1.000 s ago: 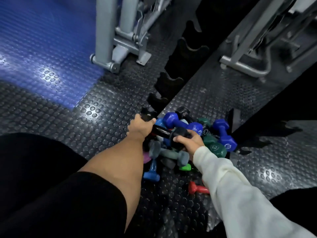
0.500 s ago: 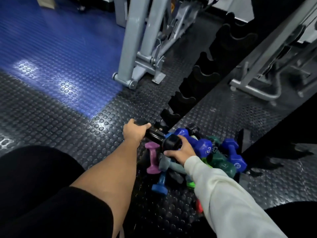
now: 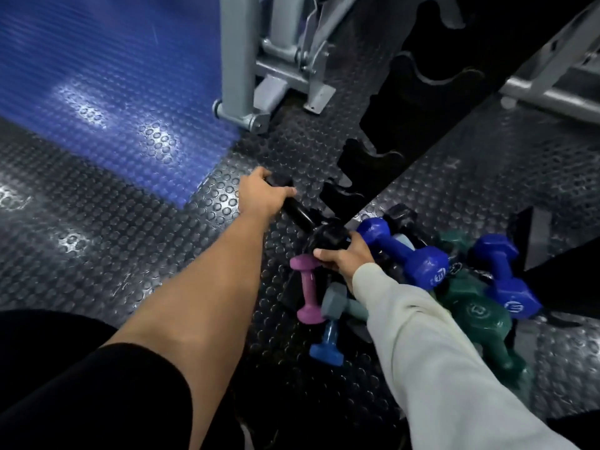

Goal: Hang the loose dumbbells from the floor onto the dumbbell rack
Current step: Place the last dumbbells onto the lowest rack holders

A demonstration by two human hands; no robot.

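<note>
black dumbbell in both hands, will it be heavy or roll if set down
Probably heavy: the black dumbbell looks larger than the purple dumbbell, and the left hand and right hand each grip one end. It is rigid. Whether its dark heads are round or faceted is unclear, so rolling is possible.

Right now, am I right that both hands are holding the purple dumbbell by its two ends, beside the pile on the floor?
Not quite: the head view shows both hands on the black dumbbell, the left hand at one end and the right hand at the other. The purple dumbbell lies untouched on the floor beside the pile.
</note>
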